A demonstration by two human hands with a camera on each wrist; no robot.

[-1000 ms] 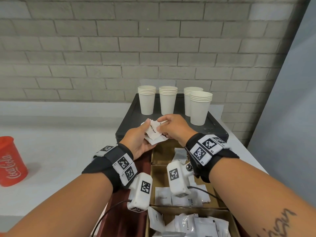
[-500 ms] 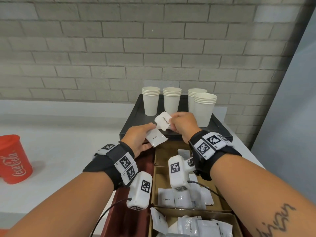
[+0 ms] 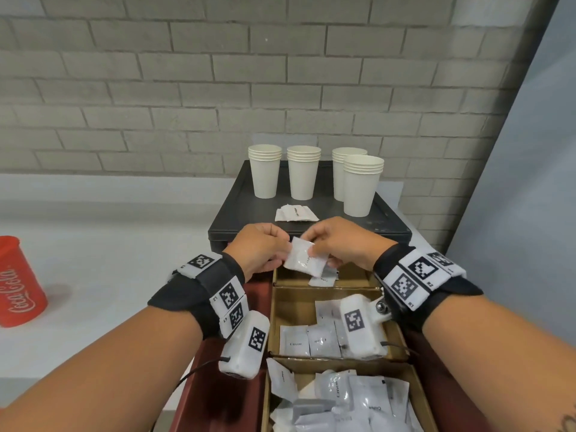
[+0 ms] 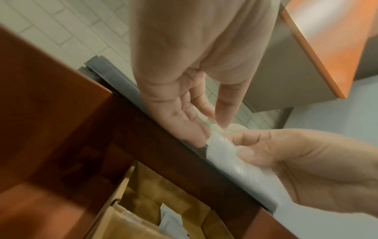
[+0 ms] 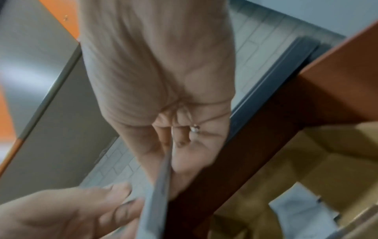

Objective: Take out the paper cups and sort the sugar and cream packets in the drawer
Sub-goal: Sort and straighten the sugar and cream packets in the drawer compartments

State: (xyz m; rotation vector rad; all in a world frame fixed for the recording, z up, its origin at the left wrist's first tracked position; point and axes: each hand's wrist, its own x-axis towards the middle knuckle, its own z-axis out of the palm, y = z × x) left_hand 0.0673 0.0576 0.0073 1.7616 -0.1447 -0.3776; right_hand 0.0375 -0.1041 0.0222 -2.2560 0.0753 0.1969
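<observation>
Both my hands hold one white packet (image 3: 307, 260) over the far end of the open drawer (image 3: 402, 347). My left hand (image 3: 280, 251) pinches its left edge and my right hand (image 3: 314, 247) pinches its top right. The left wrist view shows the packet (image 4: 225, 155) between both hands' fingertips. The right wrist view shows it edge-on (image 5: 161, 186). Several stacks of paper cups (image 3: 304, 173) stand on the black tray (image 3: 237, 213), with a few packets (image 3: 296, 212) lying in front of them. Cream packets (image 3: 308, 339) lie in the middle cardboard compartment, mixed packets (image 3: 343, 400) in the near one.
A single packet (image 3: 322, 280) lies in the far compartment. A red Coca-Cola cup (image 3: 18, 282) stands on the white counter at far left. A grey brick wall rises behind the tray, and a grey panel closes the right side.
My right hand lifted one packet away from the left hand, then came back. Both hands now hold the remaining packet lower, and a small pile of packets shows on the tray.
</observation>
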